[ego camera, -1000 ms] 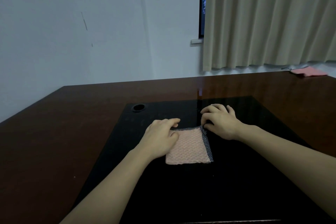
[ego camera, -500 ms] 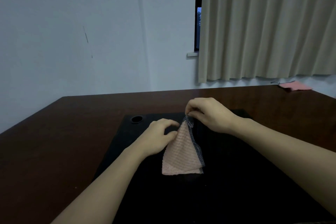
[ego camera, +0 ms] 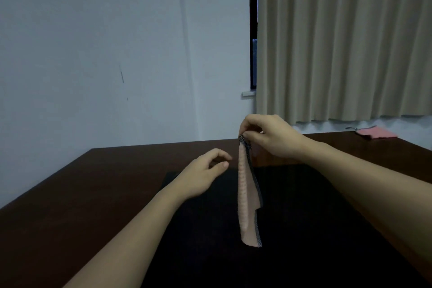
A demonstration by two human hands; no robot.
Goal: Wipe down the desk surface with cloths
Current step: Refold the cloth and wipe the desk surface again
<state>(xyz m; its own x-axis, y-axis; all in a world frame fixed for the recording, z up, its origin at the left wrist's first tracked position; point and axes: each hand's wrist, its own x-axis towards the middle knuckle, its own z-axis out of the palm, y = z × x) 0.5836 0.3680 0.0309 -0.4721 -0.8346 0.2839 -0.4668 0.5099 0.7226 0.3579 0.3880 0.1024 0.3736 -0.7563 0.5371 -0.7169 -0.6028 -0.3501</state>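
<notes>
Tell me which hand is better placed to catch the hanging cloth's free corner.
Left. The left hand hovers open beside the cloth, holding nothing; the right hand already pinches its top corner.

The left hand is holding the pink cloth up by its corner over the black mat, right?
Not quite: in the head view the right hand pinches the pink cloth up by its corner over the black mat. The left hand is beside it, holding nothing.

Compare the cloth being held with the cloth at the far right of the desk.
The held cloth hangs lengthwise, pinched at its top by the right hand; the far cloth lies on the desk, untouched. The held cloth shows a dark stitched edge; the far cloth's edging is too small to tell. Both are pink.
</notes>
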